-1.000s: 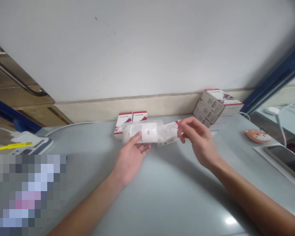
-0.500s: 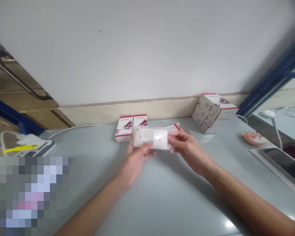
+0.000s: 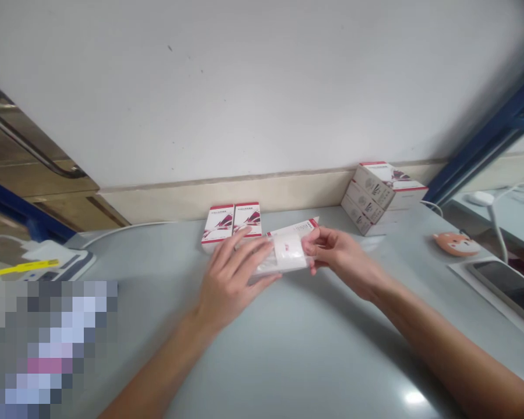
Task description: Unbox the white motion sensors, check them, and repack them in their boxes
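Between my hands is a white plastic device [image 3: 290, 251] in a clear bag, long and boxy, held just above the table. My left hand [image 3: 229, 279] lies over its left end, fingers across the top and thumb along the near side, so that end is partly hidden. With thumb and fingertips, my right hand [image 3: 343, 259] pinches the bag at the right end. Just behind the device lies a white and red printed leaflet or flat box [image 3: 293, 227], partly covered. Two white boxes with red patterns [image 3: 218, 224] stand behind my left hand.
Stacked white and red boxes [image 3: 382, 198] stand by the wall at right. Farther right are an orange animal-face item [image 3: 456, 244] and a dark phone-like slab [image 3: 509, 285] on white. A power strip [image 3: 76, 265] with cables sits at left; a pixelated patch covers the lower left.
My left hand has shifted from below the device to over its left end, covering it. The device has tilted and turned slightly. My right hand still pinches the right end.
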Demonstrator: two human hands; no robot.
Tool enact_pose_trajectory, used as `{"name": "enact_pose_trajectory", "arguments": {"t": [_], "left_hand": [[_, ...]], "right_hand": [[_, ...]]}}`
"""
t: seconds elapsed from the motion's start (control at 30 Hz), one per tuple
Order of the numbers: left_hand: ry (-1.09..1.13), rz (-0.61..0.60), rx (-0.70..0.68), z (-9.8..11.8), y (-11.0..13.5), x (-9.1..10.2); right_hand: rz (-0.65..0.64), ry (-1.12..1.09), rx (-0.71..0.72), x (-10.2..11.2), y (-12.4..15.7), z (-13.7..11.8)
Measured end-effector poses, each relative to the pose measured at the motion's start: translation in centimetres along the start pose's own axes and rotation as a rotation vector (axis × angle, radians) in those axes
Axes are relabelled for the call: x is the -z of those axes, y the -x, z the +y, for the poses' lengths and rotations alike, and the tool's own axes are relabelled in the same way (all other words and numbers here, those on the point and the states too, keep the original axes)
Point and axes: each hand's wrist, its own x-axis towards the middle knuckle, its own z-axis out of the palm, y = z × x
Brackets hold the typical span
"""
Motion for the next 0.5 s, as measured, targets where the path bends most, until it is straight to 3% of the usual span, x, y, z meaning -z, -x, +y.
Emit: {"name": "enact_pose_trajectory", "arguments": {"t": [0.07,0.2,0.37,0.43,0.5], "left_hand": [[0.047,-0.033,0.052,0.2,-0.1,0.2],[0.39,-0.065,0.418,2.2,-0.5,0.6],[0.86,-0.049,0.902,3.9,-1.5,1.1],[1.131,-0.144,1.128,3.5,-1.8,1.3],[1.386,-0.253,1.268,2.7,-1.9,1.5]], "right_hand": [[0.088,0.197,0.15,-0.2,0.1,0.1],[0.199,0.44,0.314,-0.8,0.8,-0.2],[0.06,0.554,0.407,-0.7,1.1,-0.8],[-0.009,0.557,0.407,-0.5,1.0,-0.8],[-0.069,0.557,0.4,-0.2,0.9,-0.7]]}}
